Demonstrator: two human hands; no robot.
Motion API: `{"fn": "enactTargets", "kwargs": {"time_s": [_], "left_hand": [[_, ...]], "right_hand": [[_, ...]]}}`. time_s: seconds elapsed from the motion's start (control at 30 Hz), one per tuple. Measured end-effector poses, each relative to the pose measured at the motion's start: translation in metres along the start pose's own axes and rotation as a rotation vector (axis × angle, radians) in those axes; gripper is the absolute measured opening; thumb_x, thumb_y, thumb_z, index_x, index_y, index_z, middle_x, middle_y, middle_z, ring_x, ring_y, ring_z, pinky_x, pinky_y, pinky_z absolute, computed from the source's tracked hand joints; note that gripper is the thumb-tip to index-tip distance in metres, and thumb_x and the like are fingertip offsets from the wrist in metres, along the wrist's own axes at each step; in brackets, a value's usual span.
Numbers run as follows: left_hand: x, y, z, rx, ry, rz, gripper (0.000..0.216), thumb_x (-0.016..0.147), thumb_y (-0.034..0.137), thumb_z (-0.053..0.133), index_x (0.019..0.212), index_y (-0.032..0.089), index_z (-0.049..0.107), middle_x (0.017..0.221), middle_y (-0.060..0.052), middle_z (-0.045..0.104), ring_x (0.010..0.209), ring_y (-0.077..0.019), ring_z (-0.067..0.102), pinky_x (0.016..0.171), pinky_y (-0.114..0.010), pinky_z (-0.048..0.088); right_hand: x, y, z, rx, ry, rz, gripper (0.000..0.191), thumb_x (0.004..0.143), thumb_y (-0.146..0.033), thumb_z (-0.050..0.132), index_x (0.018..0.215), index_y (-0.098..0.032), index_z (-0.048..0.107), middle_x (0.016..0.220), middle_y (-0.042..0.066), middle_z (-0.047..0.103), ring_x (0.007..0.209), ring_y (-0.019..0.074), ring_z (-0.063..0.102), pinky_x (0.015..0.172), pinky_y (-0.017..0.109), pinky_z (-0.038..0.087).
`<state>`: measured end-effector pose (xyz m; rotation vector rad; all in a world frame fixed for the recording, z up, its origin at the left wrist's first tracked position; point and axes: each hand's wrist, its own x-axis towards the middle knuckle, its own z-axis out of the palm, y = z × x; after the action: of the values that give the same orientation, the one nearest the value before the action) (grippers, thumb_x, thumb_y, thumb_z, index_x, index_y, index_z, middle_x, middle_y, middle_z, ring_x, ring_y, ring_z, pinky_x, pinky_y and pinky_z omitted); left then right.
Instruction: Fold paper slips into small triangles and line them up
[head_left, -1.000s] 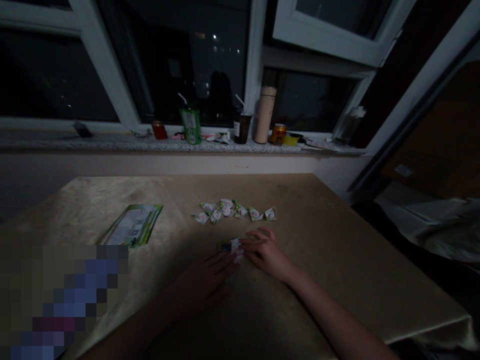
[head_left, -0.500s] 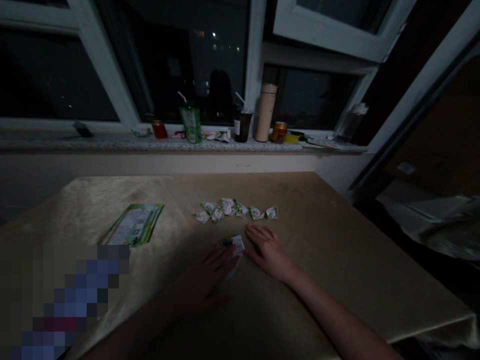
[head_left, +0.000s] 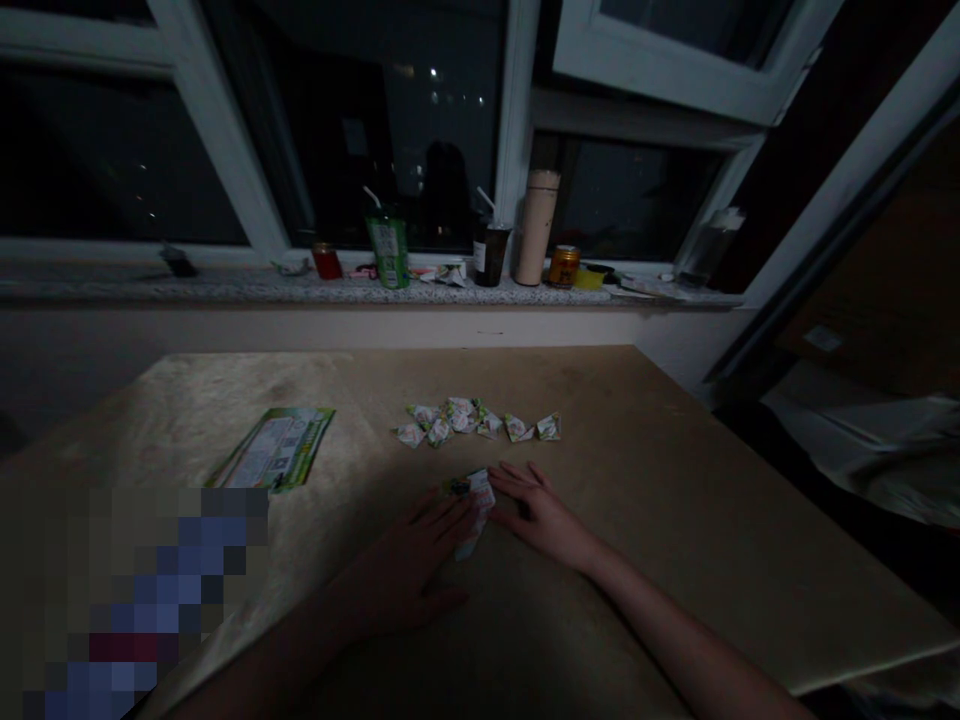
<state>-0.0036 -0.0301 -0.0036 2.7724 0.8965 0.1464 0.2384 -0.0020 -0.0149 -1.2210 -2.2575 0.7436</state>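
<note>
A folded piece of printed paper (head_left: 481,500), white with green and dark patches, lies on the table in front of me. My left hand (head_left: 424,540) rests flat over its left part, fingers stretched out, hiding some of it. At the paper's right edge is my right hand (head_left: 536,510), its fingers extended and slightly spread; the fingertips touch or nearly touch the paper. Beyond both hands, several small folded paper pieces (head_left: 463,414) with a similar print sit in a loose row.
Flat green-and-white printed sheets or packets (head_left: 289,445) lie on the cloth-covered table (head_left: 675,520) at left. Along the windowsill (head_left: 442,290) stand a green cup (head_left: 388,250), a dark drink cup (head_left: 491,255), a beige flask (head_left: 537,230) and a gold can (head_left: 564,267). A pixelated patch covers the lower left.
My right hand has drawn slightly nearer, its fingers closing in on the paper's right edge. My left hand stays flat on the paper. The whole view has shifted a little.
</note>
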Motion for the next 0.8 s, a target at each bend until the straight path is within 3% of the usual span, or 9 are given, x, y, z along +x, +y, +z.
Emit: {"fn": "enactTargets", "kwargs": {"time_s": [0.27,0.53,0.8], "left_hand": [[0.0004,0.0012,-0.0002,0.003,0.025,0.009,0.078,0.090,0.045,0.050,0.150,0.025,0.005,0.155,-0.005,0.013,0.140,-0.0272,0.018,0.114,-0.047,0.011],[0.0002,-0.0018,0.0035,0.020,0.020,0.001,0.084,0.087,0.048,0.054,0.151,0.023,0.006,0.156,-0.006,0.012,0.141,-0.0291,0.016,0.114,-0.046,0.014],[0.0007,-0.0015,0.0027,0.012,0.013,0.006,0.081,0.088,0.047,0.052,0.150,0.025,0.006,0.156,-0.005,0.011,0.141,-0.0284,0.016,0.114,-0.047,0.014]], "right_hand": [[-0.0062,-0.0033,-0.0013,0.100,-0.057,-0.055,0.051,0.088,-0.034,0.056,0.137,-0.025,0.043,0.140,0.008,0.047,0.134,0.0213,0.036,0.114,0.053,0.002],[-0.0042,-0.0023,0.0063,0.013,-0.012,-0.011,0.062,0.086,-0.033,0.058,0.142,-0.021,0.035,0.144,0.012,0.041,0.137,0.0229,0.031,0.113,0.055,0.002],[-0.0085,-0.0080,0.0027,-0.167,-0.078,-0.088,0.049,0.093,-0.037,0.048,0.138,-0.022,0.042,0.145,0.011,0.039,0.139,0.0243,0.027,0.112,0.059,0.002]]}}
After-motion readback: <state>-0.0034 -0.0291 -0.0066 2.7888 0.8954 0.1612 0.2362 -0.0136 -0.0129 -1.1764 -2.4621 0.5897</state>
